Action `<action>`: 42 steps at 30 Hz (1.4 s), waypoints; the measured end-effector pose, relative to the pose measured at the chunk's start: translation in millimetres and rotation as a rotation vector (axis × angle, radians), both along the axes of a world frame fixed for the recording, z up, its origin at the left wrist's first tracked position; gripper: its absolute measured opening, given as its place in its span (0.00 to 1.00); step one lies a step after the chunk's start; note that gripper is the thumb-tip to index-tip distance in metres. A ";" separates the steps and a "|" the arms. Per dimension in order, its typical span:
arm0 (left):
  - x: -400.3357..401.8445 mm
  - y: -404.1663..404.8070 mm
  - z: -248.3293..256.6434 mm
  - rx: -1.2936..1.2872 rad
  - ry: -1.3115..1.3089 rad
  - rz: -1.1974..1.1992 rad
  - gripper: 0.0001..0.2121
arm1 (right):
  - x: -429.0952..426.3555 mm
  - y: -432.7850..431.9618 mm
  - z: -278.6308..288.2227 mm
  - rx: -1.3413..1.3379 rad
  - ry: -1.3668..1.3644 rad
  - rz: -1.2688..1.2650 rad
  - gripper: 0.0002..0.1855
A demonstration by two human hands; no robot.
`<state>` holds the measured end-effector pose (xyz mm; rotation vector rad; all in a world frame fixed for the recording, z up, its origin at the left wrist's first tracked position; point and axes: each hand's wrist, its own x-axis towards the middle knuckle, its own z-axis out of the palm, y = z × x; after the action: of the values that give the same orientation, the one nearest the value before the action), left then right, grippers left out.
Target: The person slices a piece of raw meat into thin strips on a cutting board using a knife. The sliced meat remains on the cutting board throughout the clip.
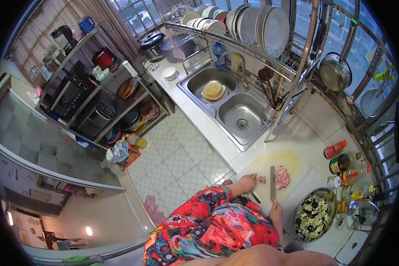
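My right hand (276, 210) grips the handle of a cleaver (272, 183), its blade standing on a pale plastic cutting board (299, 166). To the right of the blade lies a pile of cut raw meat (282, 178). A small piece of meat (262, 179) sits apart on the blade's left. My left hand (248, 183) rests at the board's left edge, close to that piece; whether its fingers hold anything cannot be told. Just below it, a knife with a black handle (256, 197) lies at the board's near edge, partly hidden.
A metal bowl of chopped vegetables (312, 216) stands right of the board, with sauce bottles (347, 162) behind it. Beyond the board is a double sink (242, 116) holding stacked bowls (212, 89), under a dish rack (232, 36). Shelving with appliances stands left.
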<state>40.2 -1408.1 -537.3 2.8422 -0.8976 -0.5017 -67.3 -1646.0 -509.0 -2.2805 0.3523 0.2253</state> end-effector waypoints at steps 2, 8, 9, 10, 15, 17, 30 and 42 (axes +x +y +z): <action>1.7 -0.9 7.2 0.025 0.034 -0.027 0.23 | 1.3 0.4 4.0 0.018 0.003 -0.018 0.27; -2.9 2.9 -12.5 -0.020 0.014 -0.001 0.24 | 3.4 4.4 10.5 0.018 0.008 0.018 0.25; 0.2 2.3 -8.8 -0.042 0.016 0.012 0.24 | 4.9 3.4 11.5 0.020 0.043 0.011 0.25; 3.0 2.2 -5.1 -0.014 0.015 -0.006 0.23 | 5.1 2.4 12.6 0.023 0.079 0.004 0.25; 3.7 0.7 13.4 0.100 0.014 -0.088 0.20 | 1.9 -1.5 4.0 0.042 0.100 -0.015 0.25; 2.0 2.4 10.0 0.047 0.029 -0.045 0.20 | 1.1 -1.5 -1.0 0.013 0.047 0.011 0.25; 4.9 0.4 12.8 0.045 0.020 -0.056 0.20 | 5.0 4.4 19.8 0.060 0.054 -0.021 0.27; 10.7 -7.4 9.1 -0.108 0.055 0.049 0.14 | -6.1 -8.5 -15.7 0.052 0.089 -0.064 0.27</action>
<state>50.9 -1415.4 -528.2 2.7319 -0.8172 -0.5066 -73.5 -1654.5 -524.6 -2.2088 0.4596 0.2999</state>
